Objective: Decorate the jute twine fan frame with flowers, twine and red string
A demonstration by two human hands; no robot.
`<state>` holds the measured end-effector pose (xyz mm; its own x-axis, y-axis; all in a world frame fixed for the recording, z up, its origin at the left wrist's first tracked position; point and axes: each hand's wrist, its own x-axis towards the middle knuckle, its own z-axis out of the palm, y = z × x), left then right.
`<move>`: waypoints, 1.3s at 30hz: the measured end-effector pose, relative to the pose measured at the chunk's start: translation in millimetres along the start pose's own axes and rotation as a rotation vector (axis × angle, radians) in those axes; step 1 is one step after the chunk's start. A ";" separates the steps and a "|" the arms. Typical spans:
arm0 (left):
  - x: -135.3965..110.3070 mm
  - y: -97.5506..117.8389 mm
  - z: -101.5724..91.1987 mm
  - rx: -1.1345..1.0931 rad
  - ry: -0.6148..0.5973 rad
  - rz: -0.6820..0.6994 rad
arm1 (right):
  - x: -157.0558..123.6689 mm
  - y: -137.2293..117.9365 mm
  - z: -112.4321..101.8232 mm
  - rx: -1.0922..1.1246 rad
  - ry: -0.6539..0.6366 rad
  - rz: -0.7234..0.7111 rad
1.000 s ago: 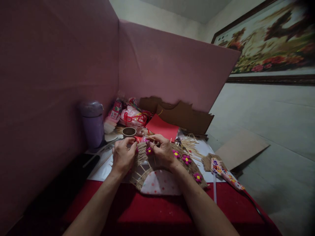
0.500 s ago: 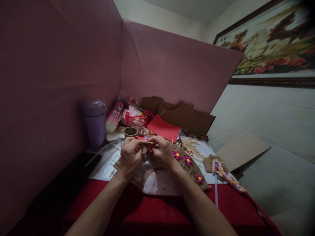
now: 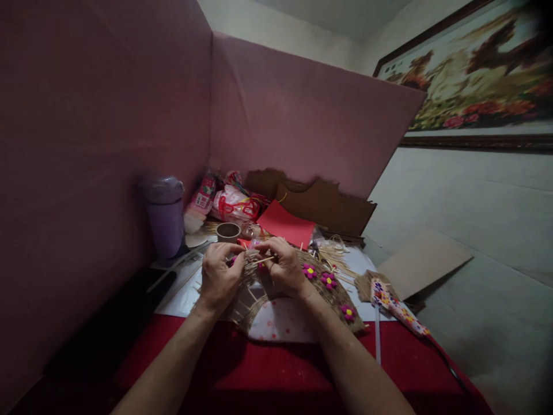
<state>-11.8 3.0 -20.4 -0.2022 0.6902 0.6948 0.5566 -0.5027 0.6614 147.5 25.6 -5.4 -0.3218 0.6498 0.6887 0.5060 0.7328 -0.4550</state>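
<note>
A curved piece woven from brown twine (image 3: 332, 304) over thin sticks lies before me, carrying purple felt flowers (image 3: 328, 280) with yellow centres. White dotted fabric (image 3: 276, 324) fills its inner curve. At its upper left edge, the fingers of my left hand (image 3: 221, 276) pinch the weave. My right hand (image 3: 286, 268) is closed just to the right, with a thin wooden stick (image 3: 264, 260) between thumb and fingers, its tip pointing left over the weave. My hands partly hide the top of the piece.
A purple tumbler (image 3: 165, 222) stands at left behind a black flat object (image 3: 116, 311). Behind my hands are a small round cup (image 3: 228, 232), red paper (image 3: 287, 223) and torn cardboard (image 3: 324, 207). At right lies a flower-patterned glue gun (image 3: 401, 311) with a cord.
The stick was held level between both hands. Now it tilts in my right hand alone, while my left has come down onto the woven edge.
</note>
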 end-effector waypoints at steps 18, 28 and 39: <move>0.4 -1.1 -2.7 -0.114 -0.072 -0.095 | 0.3 0.0 5.4 -0.143 -0.068 -0.052; -3.8 0.6 0.2 0.178 -0.192 0.187 | -4.3 -0.3 -15.8 -0.027 0.207 0.077; -3.3 7.2 -4.0 -0.096 -0.150 -0.040 | -16.1 -4.2 -21.3 0.154 0.457 0.129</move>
<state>-10.4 -5.0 -16.7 -0.0959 0.7772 0.6219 0.4693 -0.5157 0.7168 167.6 7.8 -2.6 0.1373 0.6074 0.7824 0.3835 0.6957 -0.6074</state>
